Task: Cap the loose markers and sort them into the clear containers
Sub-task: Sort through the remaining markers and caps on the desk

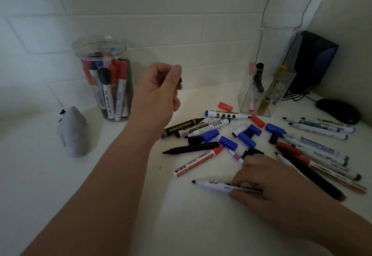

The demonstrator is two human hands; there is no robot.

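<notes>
- The left hand [159,88] is raised above the white tabletop [141,215], its thumb and curled fingers pinched on a small dark piece [180,80]. It is probably a black cap, but only its end shows.
- The right hand [261,181] is low at the near edge of the pile. Its fingers and thumb are closed round the rear of a white marker [211,185], whose bare black tip points left.
- That marker looks like a light, stiff plastic tube with a smooth, slightly slick barrel. A mid-barrel hold well back from the wet tip seems best, as it keeps the tip free for the cap.
- The cap is small, hard and hollow and could easily slip or roll away. It should probably be held by its sides with the open end facing the tip.
- More loose markers lie scattered between the hands and to the right, among them a black marker [193,148] with no cap. Stubby blue caps [228,142] and a red cap [225,106] lie among them.
- A round clear jar [99,43] at back left stands packed with upright capped markers. Its wall looks thin and glossy.
- A tall rectangular clear container [243,102] at back right holds only a few markers.
- Also on the table are a soft-looking grey object [72,132], a black mouse [338,110] and a dark speaker [314,60].
</notes>
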